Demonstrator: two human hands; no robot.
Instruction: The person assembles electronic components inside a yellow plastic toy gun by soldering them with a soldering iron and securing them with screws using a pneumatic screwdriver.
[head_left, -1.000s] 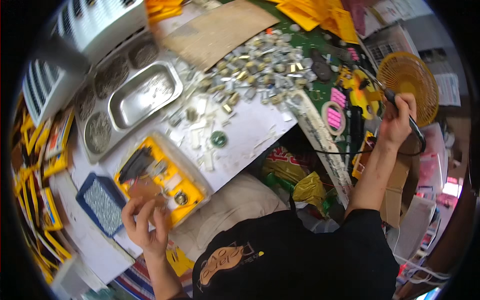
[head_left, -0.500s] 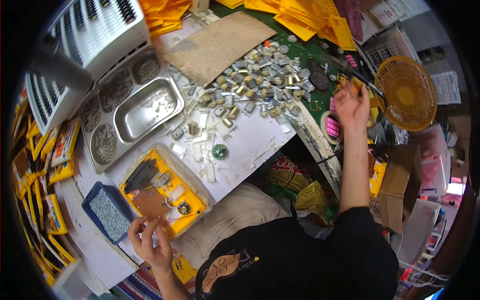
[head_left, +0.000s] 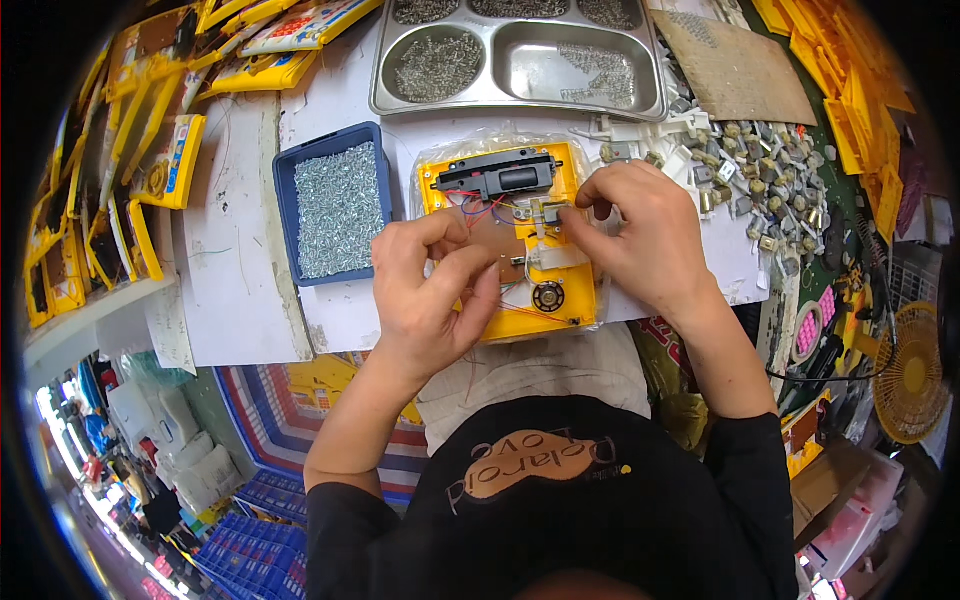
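Observation:
A yellow plastic casing (head_left: 520, 322) lies in front of me, holding a brown circuit board (head_left: 492, 238), a black module (head_left: 500, 178), thin wires and a small round speaker (head_left: 548, 296). My left hand (head_left: 428, 290) is over the casing's left side, its thumb and fingers bent together above the board. Whatever sits between them is hidden. My right hand (head_left: 645, 235) comes over the right edge, thumb and forefinger closing at a small silver metal part (head_left: 549, 212) beside the board. Its other fingers are curled.
Left of the casing stands a blue bin (head_left: 283, 200) of small screws. Behind is a steel compartment tray (head_left: 480, 108) with small metal pieces. Small metal and white parts (head_left: 765, 185) pile up at right, near a brown board (head_left: 740, 75). Yellow casings (head_left: 180, 165) stack at far left.
My view has swung, bringing the casing to the middle. My right hand has come from the far right side to the casing. My left hand has moved in over the board, fingers drawn together.

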